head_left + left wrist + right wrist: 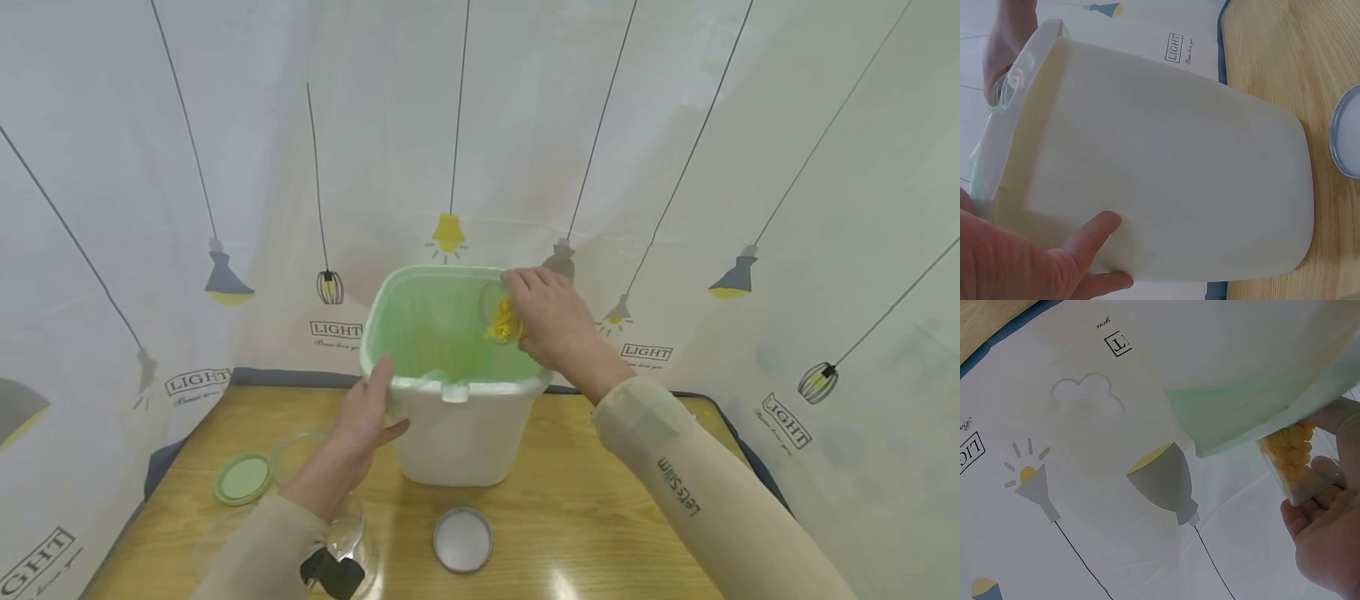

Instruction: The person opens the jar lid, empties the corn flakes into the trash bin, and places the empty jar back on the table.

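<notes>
A white bin (461, 437) with a pale green liner (420, 312) over its rim stands on the table, its mouth upward. My left hand (362, 417) holds the bin's near left corner, thumb up at the rim. In the left wrist view, two of its fingers (1094, 237) lie against the bin's wall. At the right of the mouth, my right hand (551, 321) grips a small clear container (1297, 487) with yellow pieces (504, 321) in it. The container is tilted over the bin. Whether any pieces lie at the bin's bottom is hidden.
A round silver lid (462, 540) lies on the wooden table (600, 508) in front of the bin. To the left are a green lid (243, 478) and clear containers (348, 529), partly behind my left arm. A printed curtain (675, 167) hangs behind the table.
</notes>
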Tool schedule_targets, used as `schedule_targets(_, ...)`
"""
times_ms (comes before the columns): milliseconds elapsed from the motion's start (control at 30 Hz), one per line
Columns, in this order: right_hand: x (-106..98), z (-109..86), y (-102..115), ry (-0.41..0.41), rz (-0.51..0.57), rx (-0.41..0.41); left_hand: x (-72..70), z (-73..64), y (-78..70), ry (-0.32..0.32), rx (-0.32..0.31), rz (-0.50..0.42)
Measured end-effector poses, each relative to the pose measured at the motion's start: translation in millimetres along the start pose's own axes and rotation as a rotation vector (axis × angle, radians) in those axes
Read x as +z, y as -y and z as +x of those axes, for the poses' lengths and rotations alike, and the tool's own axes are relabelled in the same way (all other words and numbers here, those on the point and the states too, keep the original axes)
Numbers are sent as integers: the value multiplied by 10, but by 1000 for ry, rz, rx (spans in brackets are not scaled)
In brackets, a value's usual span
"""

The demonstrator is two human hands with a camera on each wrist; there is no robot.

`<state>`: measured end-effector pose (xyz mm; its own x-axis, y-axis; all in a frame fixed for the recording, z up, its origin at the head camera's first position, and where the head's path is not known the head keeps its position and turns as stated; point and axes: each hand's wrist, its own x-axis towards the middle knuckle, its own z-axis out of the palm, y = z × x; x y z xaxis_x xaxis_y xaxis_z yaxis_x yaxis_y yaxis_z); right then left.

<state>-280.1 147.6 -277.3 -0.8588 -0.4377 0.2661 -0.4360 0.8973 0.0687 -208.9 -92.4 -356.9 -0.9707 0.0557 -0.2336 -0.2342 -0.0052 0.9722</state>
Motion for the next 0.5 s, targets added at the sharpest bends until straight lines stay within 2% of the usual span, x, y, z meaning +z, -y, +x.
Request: schedule_targets(500,25,24,14,-42,-49,-26,-14,-8,10,-9,-7,10)
